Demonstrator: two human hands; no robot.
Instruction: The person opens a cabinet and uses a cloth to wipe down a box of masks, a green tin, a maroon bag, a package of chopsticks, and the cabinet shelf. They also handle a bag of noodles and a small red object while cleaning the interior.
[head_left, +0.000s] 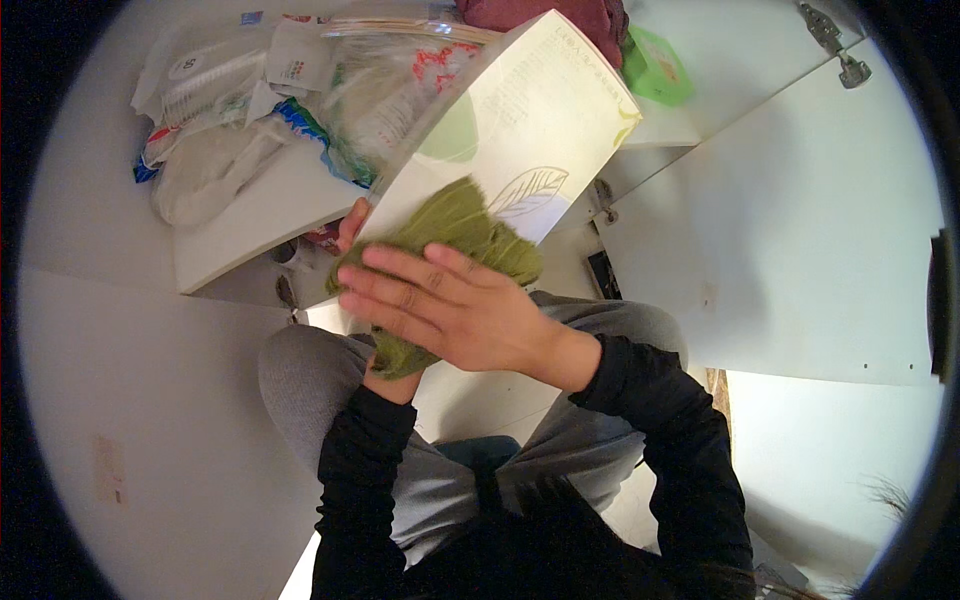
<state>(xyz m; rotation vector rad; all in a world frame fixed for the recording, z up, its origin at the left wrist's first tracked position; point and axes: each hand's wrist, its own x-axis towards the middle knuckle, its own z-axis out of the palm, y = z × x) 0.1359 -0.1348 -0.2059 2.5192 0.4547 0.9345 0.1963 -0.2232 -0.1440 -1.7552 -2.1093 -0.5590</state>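
Observation:
A white cardboard box (517, 112) with a leaf drawing and printed writing is held up at a slant before me. My left hand (352, 225) supports it from the left and underneath; only some fingers and the wrist show, the rest being hidden by the box and cloth. Over the near part of the box lies a crumpled olive-green cloth (450, 217). My right hand (450, 307) presses the cloth against the box with its palm down and fingers stretched out flat.
On a white cabinet shelf (255, 240) behind the box lie plastic-wrapped disposable cups (202, 86), clear plastic bags (217, 169), a green plastic container (656, 67) and a maroon cloth item (600, 19). Cabinet doors (817, 247) stand open on both sides, with metal hinges (821, 30).

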